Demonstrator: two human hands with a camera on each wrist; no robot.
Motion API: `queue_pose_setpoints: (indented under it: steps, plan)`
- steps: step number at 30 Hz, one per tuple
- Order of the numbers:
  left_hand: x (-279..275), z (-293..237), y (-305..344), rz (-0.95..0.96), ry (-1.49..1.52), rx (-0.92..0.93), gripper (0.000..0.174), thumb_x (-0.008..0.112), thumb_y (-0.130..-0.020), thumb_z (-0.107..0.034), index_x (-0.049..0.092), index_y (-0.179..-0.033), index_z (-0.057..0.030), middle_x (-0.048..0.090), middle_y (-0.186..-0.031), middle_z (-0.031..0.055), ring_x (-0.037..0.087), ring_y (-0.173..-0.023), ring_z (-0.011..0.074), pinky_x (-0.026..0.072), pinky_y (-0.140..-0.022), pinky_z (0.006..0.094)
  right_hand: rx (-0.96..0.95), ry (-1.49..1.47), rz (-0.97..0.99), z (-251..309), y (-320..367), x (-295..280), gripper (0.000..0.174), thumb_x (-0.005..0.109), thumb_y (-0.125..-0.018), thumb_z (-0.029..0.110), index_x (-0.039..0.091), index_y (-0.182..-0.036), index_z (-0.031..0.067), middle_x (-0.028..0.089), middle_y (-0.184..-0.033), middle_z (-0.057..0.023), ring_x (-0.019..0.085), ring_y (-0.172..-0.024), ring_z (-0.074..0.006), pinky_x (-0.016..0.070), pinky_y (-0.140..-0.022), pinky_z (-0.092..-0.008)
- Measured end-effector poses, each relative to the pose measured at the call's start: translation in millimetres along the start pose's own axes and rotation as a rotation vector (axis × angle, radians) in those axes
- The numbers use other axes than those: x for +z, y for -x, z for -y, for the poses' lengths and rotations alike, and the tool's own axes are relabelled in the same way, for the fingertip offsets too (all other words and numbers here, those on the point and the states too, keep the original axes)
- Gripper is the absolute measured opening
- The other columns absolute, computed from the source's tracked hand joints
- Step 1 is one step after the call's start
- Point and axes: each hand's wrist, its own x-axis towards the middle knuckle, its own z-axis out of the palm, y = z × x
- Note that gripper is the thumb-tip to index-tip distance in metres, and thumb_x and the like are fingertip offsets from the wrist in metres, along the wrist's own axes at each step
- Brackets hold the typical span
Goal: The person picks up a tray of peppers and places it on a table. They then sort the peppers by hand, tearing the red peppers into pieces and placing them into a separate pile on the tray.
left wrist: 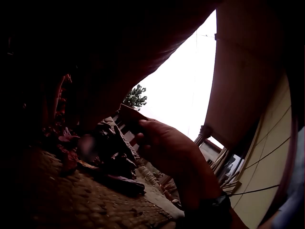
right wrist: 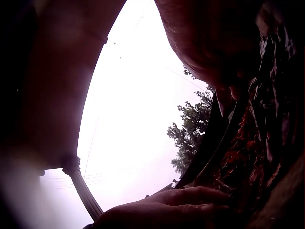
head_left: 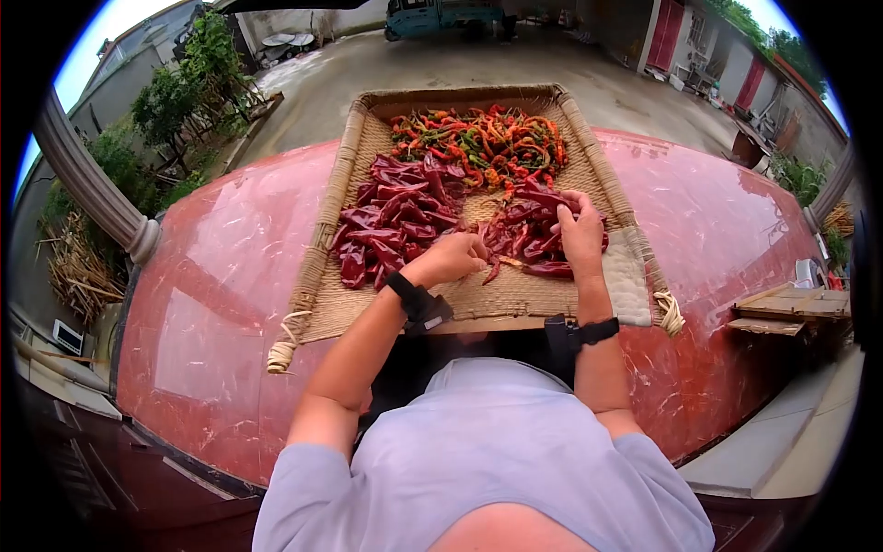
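A woven tray (head_left: 317,244) holds large dark red dried chili peppers (head_left: 391,216) in a heap at left and a smaller heap at right. My right hand (head_left: 581,230) pinches a dark red chili pepper (head_left: 543,194) above the right heap; the left wrist view shows this pepper (left wrist: 131,113) sticking out from the fingertips. My left hand (head_left: 449,258) is low over the tray between the two heaps, its fingers loosely bent beside some pepper pieces. In the right wrist view this left hand (right wrist: 167,207) has fairly straight fingers, with nothing visible between them.
Small red, orange and green chilies (head_left: 487,147) lie at the tray's far end. The tray rests on a red marble-like table (head_left: 221,276). A pale pad (head_left: 624,276) covers its near right corner. Wooden boards (head_left: 796,308) stand at right; a column (head_left: 97,184) rises at left.
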Motion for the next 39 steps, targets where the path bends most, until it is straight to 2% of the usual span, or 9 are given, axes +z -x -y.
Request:
queue_pose_setpoints:
  steps: [5,9,16,23,25,28,33,34,39]
  plan:
    - [3.8,9.3,-9.6,-0.023,-0.404,0.159,0.035,0.065,-0.082,-0.017,0.064,-0.112,0.0014,0.066,-0.105,0.0196,0.061,-0.102,0.0351,0.0478,-0.09,0.0404,-0.016,0.041,-0.254,-37.3,-18.9,-3.5,0.042,0.057,-0.092,0.011,0.049,-0.131,0.0004,0.053,-0.123,-0.0172,0.066,-0.09,-0.0194,0.0514,-0.082,-0.0334]
    - [-24.6,-9.1,-16.2,-0.132,-0.705,0.031,0.034,0.066,-0.08,-0.017,0.066,-0.113,-0.0068,0.061,-0.106,0.0196,0.051,-0.106,0.0389,0.0441,-0.092,0.0468,-0.014,-0.055,-0.289,-17.4,-1.9,-7.1,0.044,0.057,-0.092,0.011,0.046,-0.134,0.001,0.045,-0.128,-0.017,0.063,-0.093,-0.0196,0.0494,-0.087,-0.0338]
    - [-72.3,-2.9,-85.0,-0.442,-1.026,-0.038,0.053,0.063,-0.081,-0.004,0.055,-0.132,-0.0184,0.053,-0.127,0.0113,0.048,-0.117,0.0332,0.0365,-0.098,0.0487,-0.161,0.006,-0.184,-3.3,14.8,9.1,0.043,0.059,-0.09,0.009,0.049,-0.131,0.0012,0.049,-0.127,-0.015,0.061,-0.09,-0.0177,0.0506,-0.081,-0.0326]
    - [-81.3,7.5,-128.7,-0.064,-1.08,-0.252,0.08,0.062,-0.087,-0.006,0.025,-0.153,-0.0312,0.023,-0.157,0.009,0.026,-0.141,0.0436,0.0264,-0.109,0.0587,-0.177,-0.078,-0.027,-7.1,28.5,16.7,0.037,0.058,-0.091,0.005,0.052,-0.126,0.0006,0.051,-0.122,-0.0132,0.063,-0.08,-0.0158,0.0502,-0.072,-0.0292]
    - [-80.4,1.9,-124.4,0.011,-1.141,-0.318,0.071,0.063,-0.088,-0.013,0.032,-0.15,-0.0283,0.024,-0.157,0.0085,0.026,-0.142,0.0414,0.0246,-0.109,0.0595,-0.176,-0.041,-0.022,-10.5,28.6,16.5,0.035,0.058,-0.091,0.005,0.053,-0.126,0.0009,0.052,-0.122,-0.0126,0.064,-0.079,-0.015,0.0496,-0.07,-0.0283]
    - [-79.2,23.1,-138.1,-0.142,-1.219,-0.271,0.059,0.069,-0.086,-0.029,0.047,-0.14,-0.0251,0.037,-0.148,0.007,0.036,-0.135,0.036,0.0271,-0.109,0.0546,-0.15,-0.073,-0.036,-14.6,26.5,16.9,0.035,0.057,-0.091,0.004,0.053,-0.125,0.0014,0.052,-0.122,-0.0131,0.066,-0.082,-0.0159,0.0503,-0.07,-0.0288]
    - [-79.4,39.0,-126.7,-0.475,-1.108,-0.233,0.039,0.069,-0.084,-0.018,0.055,-0.12,-0.0166,0.048,-0.124,0.0093,0.055,-0.11,0.0328,0.0548,-0.083,0.0406,-0.177,-0.02,0.004,-16.0,25.8,19.7,0.034,0.056,-0.091,0.004,0.053,-0.125,0.0015,0.052,-0.124,-0.0137,0.066,-0.082,-0.0159,0.0506,-0.07,-0.029]
    - [-82.8,31.1,-115.0,-0.465,-0.989,-0.211,0.036,0.063,-0.085,-0.003,0.053,-0.119,-0.011,0.046,-0.124,0.0156,0.055,-0.107,0.0387,0.0539,-0.083,0.046,-0.194,-0.009,0.011,-16.4,25.5,20.7,0.034,0.056,-0.092,0.005,0.053,-0.125,0.0016,0.052,-0.124,-0.0137,0.066,-0.082,-0.0158,0.0506,-0.07,-0.0289]
    - [-108.0,29.1,-87.6,-0.357,-0.728,-0.136,0.039,0.06,-0.078,0.008,0.05,-0.114,-0.0036,0.046,-0.119,0.0219,0.054,-0.103,0.0435,0.0483,-0.086,0.0492,-0.186,-0.03,0.075,-10.0,28.3,22.2,0.033,0.055,-0.091,0.005,0.054,-0.124,-0.0001,0.059,-0.12,-0.0128,0.066,-0.079,-0.015,0.0511,-0.07,-0.0281]
